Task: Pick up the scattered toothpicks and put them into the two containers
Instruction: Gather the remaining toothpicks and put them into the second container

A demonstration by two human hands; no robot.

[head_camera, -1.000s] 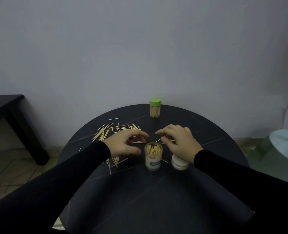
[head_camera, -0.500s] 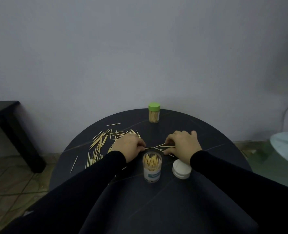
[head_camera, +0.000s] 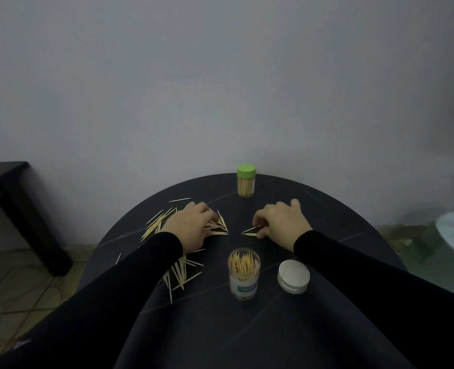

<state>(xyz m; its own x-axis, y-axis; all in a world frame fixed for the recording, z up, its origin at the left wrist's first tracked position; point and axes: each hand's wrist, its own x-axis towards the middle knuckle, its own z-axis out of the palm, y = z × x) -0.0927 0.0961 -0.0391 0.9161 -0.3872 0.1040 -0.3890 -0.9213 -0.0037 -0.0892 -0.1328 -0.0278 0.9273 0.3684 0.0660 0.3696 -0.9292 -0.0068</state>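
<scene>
The right hand (head_camera: 281,222) pinches toothpicks (head_camera: 251,230) at centre frame, long axes running left-right. The open container (head_camera: 244,272) stands just below. The left hand (head_camera: 194,225) curls over the left-hand pile.

Pale wooden toothpicks (head_camera: 158,225) lie on a dark matt table (head_camera: 247,328) beside a clear plastic jar (head_camera: 244,275).

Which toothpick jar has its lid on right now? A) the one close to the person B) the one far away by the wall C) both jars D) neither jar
B: the far jar wears a green lid, while the near jar stands open with toothpicks poking up, and its white lid lies on the table beside it.
</scene>
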